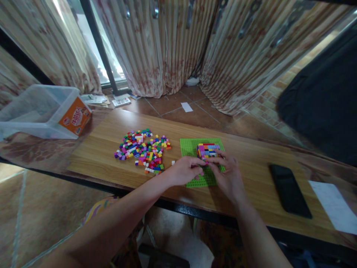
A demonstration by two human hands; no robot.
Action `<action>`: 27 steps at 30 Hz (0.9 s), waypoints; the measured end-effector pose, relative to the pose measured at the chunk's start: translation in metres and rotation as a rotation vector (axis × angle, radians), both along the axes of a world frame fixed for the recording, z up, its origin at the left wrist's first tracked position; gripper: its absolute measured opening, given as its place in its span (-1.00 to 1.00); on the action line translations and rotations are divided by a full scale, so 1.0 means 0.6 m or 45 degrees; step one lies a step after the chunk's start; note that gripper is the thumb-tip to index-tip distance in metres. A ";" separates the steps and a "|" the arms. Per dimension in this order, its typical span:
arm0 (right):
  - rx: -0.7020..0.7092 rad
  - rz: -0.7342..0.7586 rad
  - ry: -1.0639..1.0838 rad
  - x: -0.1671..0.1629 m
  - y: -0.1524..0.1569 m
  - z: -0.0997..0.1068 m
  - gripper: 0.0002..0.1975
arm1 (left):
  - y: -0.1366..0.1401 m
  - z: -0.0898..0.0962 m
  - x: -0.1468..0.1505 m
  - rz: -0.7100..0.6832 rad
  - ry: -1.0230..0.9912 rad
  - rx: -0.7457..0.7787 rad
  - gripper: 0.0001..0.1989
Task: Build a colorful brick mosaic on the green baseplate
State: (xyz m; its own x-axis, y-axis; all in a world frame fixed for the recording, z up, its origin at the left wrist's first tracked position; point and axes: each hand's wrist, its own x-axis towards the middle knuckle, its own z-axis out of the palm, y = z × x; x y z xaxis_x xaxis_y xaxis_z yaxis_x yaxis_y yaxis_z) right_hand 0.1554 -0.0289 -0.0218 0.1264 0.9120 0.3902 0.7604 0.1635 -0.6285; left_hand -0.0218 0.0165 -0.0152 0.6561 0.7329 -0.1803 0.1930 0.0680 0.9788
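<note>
A green studded baseplate [189, 146] lies on the wooden board, and a multicoloured block of toy bricks [208, 149] stands on it. My left hand [185, 170] is at the near left of this block, index finger stretched towards its front edge and thumb bent below. From the right, my right hand [228, 173] reaches over the block's near right corner, its fingers curved against the bricks. The fingertips of both hands almost meet at a small pink spot by the front edge. Whether a loose brick is between them is too small to tell.
A pile of loose toy bricks [150, 154] lies left of the baseplate, with a white brick [173, 162] nearer it. A black phone [290, 190] and a white paper [334, 206] lie at right. A clear plastic bin [39, 98] stands at far left. Curtains [167, 48] hang behind.
</note>
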 end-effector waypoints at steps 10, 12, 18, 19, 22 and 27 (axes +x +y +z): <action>0.009 -0.074 0.149 -0.002 0.003 0.000 -0.87 | -0.002 -0.002 0.002 -0.014 -0.001 -0.021 -0.59; 0.002 -0.097 0.151 -0.005 0.004 0.001 -0.87 | -0.002 -0.003 0.002 -0.024 -0.005 -0.012 -0.60; -0.028 -0.157 0.165 -0.013 0.007 0.002 -0.90 | -0.002 -0.003 0.002 -0.043 -0.001 0.005 -0.61; -0.033 -0.159 0.168 -0.013 0.007 0.002 -0.90 | -0.002 -0.003 0.002 -0.041 0.002 0.004 -0.61; -0.053 -0.166 0.173 -0.014 0.007 0.001 -0.90 | -0.002 -0.004 0.002 -0.035 0.004 0.009 -0.61; -0.053 -0.180 0.173 -0.016 0.008 -0.001 -0.88 | -0.004 0.001 0.003 -0.051 0.012 0.034 -0.63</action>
State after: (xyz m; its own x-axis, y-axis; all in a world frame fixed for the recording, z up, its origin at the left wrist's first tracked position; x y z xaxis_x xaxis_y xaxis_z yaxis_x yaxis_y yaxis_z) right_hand 0.1457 -0.0244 -0.0222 0.3031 0.8965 0.3230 0.6818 0.0328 -0.7308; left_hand -0.0202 0.0143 -0.0145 0.6834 0.7107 -0.1670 0.2040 0.0337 0.9784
